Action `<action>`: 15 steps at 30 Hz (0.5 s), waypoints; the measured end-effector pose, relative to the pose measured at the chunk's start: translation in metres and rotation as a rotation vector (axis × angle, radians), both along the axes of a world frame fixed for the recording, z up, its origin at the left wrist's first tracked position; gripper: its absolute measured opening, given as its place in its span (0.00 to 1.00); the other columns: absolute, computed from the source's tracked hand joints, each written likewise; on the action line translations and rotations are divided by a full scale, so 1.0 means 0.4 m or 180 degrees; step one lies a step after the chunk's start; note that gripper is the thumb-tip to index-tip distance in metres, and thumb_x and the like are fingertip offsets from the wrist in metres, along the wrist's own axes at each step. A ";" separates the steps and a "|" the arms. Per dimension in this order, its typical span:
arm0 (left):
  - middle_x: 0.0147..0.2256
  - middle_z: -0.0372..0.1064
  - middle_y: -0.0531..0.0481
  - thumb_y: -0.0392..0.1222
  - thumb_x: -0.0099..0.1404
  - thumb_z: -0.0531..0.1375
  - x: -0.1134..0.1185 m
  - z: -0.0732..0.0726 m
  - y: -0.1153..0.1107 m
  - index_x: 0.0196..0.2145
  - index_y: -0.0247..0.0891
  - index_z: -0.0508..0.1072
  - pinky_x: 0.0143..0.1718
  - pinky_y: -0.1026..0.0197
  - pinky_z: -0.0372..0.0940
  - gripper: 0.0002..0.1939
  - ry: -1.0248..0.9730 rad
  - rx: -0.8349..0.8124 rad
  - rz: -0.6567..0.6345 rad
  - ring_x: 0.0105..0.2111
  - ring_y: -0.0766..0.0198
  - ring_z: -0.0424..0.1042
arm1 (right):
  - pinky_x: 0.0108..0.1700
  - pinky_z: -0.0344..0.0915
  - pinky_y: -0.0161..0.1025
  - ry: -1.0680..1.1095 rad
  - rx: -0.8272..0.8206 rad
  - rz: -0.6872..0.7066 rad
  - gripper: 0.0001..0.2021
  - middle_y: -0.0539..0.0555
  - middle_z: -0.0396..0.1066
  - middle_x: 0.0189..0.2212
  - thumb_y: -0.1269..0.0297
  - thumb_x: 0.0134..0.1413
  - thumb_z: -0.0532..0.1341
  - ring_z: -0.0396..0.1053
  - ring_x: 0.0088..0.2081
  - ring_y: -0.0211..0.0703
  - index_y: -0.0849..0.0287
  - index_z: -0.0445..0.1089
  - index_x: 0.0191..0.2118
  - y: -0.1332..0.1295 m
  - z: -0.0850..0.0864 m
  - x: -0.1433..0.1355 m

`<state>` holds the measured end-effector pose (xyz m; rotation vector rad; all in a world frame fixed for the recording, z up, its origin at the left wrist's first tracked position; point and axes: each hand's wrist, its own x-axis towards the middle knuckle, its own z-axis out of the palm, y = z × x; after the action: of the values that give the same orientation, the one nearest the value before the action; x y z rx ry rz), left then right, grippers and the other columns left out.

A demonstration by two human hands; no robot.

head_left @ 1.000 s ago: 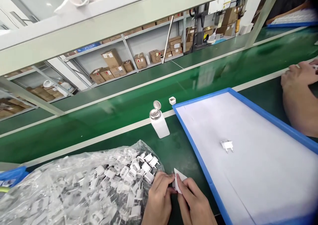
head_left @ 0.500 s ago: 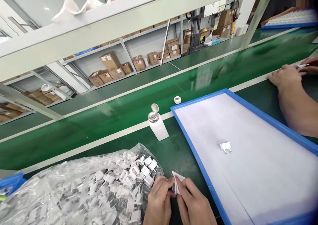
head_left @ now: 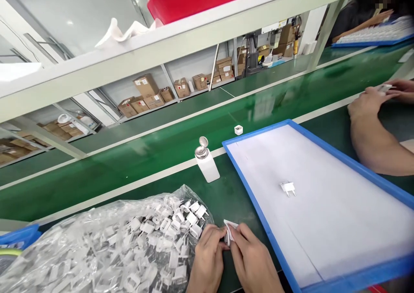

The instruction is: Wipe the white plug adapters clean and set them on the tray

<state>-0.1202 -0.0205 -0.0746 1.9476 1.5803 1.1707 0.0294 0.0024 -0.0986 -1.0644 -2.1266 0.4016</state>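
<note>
At the near edge, the left hand (head_left: 207, 258) and the right hand (head_left: 254, 263) meet fingertip to fingertip, both pinching one small white plug piece (head_left: 229, 232) between them, just above the green bench. The piece is partly hidden by the fingers; its long axis seems to run away from the person, but where its pins point cannot be told. Just left of the hands lies one clear plastic bag (head_left: 97, 241), its open mouth toward them, heaped with like white plug pieces too many to count. To the right sits one blue-rimmed tray (head_left: 255, 204) with a white floor, and one lone plug (head_left: 287, 188) lies on it, its two pins pointing toward the near right. Beyond the hands stands one white dispenser bottle (head_left: 205, 163), tilted, metal cap up. Farther on, one small white cube (head_left: 238, 130) rests on the green conveyor belt (head_left: 161, 146). At far right a co-worker's forearm (head_left: 375, 138) lies on the bench.
</note>
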 end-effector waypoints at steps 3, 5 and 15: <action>0.34 0.73 0.47 0.22 0.64 0.49 -0.003 -0.001 -0.002 0.42 0.39 0.77 0.33 0.67 0.74 0.21 0.0037 0.0054 0.0019 0.36 0.63 0.75 | 0.34 0.75 0.34 0.0035 0.0336 0.0037 0.22 0.60 0.74 0.37 0.77 0.61 0.50 0.78 0.33 0.45 0.71 0.66 0.59 -0.019 -0.023 -0.004; 0.35 0.74 0.46 0.22 0.63 0.49 -0.006 -0.008 -0.003 0.42 0.39 0.77 0.33 0.65 0.74 0.21 0.0057 -0.0008 0.0051 0.37 0.62 0.75 | 0.32 0.75 0.36 0.0078 0.0625 0.0058 0.22 0.61 0.74 0.35 0.78 0.58 0.52 0.77 0.31 0.47 0.72 0.68 0.57 -0.048 -0.058 -0.005; 0.34 0.74 0.48 0.23 0.57 0.52 -0.006 0.006 -0.002 0.42 0.40 0.78 0.36 0.60 0.72 0.22 -0.0169 -0.0494 0.0211 0.35 0.60 0.74 | 0.27 0.68 0.24 0.0910 0.0328 -0.0276 0.19 0.51 0.68 0.29 0.76 0.65 0.51 0.70 0.22 0.32 0.62 0.70 0.57 -0.159 -0.091 0.016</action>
<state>-0.1226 -0.0212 -0.0721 1.7646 1.6672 1.0809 0.0358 -0.0613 -0.1349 -0.9738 -1.8226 0.3745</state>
